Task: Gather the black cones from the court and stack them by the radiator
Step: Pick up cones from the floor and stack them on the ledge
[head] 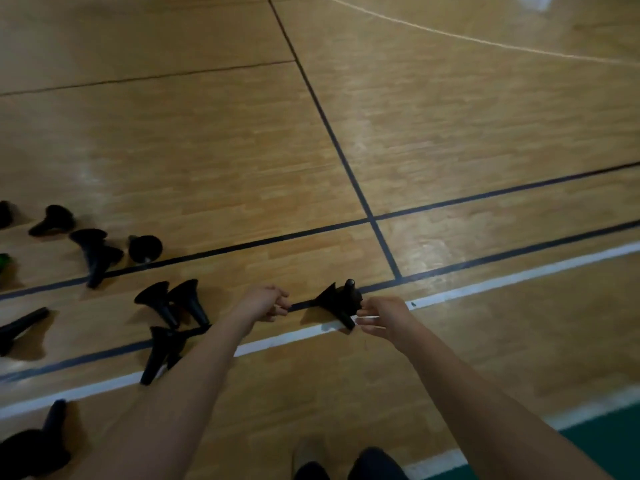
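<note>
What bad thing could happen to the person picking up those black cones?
1. The cones between the left hand and right hand look pinched only at the edges, so they might slip and drop.
2. Loose cones lie tipped over near the left arm; stepping there could mean a trip.
3. The floor looks shiny, so a dropped cone may roll away.

Left edge: we see a black cone (4, 213) and a green object (5, 262) cut off by the frame.
Lower left cone (33, 445): partly out of frame.
Cones by the white line (341, 303): motion blur; we cannot count them.
Right hand (388, 318) fingers (367, 318): smeared, grip unreadable.
Shoes (311, 455): cropped at bottom.
</note>
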Available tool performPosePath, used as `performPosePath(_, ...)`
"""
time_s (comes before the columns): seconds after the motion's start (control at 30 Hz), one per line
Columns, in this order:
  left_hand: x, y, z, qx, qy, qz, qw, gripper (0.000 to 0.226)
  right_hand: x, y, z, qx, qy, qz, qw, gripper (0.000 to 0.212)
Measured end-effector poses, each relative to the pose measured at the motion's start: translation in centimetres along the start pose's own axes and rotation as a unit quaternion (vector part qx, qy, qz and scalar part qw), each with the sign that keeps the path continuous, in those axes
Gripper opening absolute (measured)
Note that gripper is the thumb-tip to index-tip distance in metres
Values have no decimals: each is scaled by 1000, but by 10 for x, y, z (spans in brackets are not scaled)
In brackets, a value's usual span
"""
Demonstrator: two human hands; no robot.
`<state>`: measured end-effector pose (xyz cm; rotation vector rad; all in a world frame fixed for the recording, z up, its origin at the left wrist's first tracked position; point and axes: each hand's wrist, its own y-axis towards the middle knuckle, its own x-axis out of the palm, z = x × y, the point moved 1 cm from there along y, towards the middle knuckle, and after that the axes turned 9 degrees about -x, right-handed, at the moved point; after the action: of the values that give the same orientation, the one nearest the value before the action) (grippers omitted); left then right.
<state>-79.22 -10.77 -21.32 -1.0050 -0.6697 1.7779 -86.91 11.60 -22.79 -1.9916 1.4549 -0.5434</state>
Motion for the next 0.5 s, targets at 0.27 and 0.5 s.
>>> performPosePath(0.27,40,96,82,-31,88,-47,995,29,-26,97,-17,50,27,60,997,21)
performPosePath(0.5,77,211,138,-65,112,-36,991,29,-59,213,-30,73,64,83,992,19)
